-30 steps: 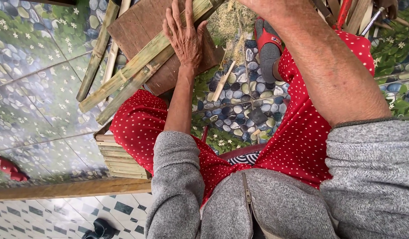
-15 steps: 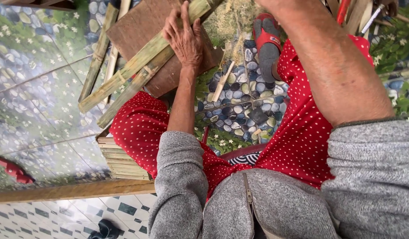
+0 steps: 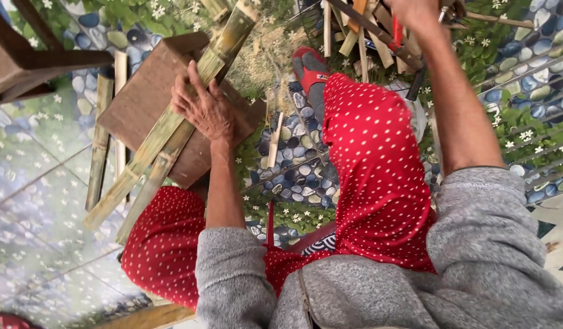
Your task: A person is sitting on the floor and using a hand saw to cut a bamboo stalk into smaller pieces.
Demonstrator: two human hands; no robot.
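Two split bamboo pieces [image 3: 166,131], green-yellow and lying side by side, run on a slant from the top centre of the frame down to the lower left. They rest across a brown wooden block [image 3: 141,103] in the upper left, and their lower ends stick out past its edge over the tiled floor [image 3: 31,183]. The left hand [image 3: 202,109] lies on top of them where they cross the block, fingers spread narrowly and curled down over the bamboo, pressing it to the wood.

The right hand [image 3: 418,12] is at the top edge, right of centre, raised among a pile of cut sticks [image 3: 361,30]; its fingers are cut off by the frame, so whether they are closed on anything cannot be told. A dark, thin tool shaft [image 3: 415,82] shows just below that wrist.

Two more bamboo strips [image 3: 102,140] lie flat on the floor left of the block, near its edge. One small pale offcut [image 3: 275,140] lies on the floor between the block and the person's raised knee in red dotted cloth [image 3: 373,158]. One red sandal [image 3: 309,70] shows above that knee. A dark wooden stool [image 3: 25,55] fills the upper left corner, close to the block. Open floor lies at the left and lower left, beneath the bamboo's free ends.
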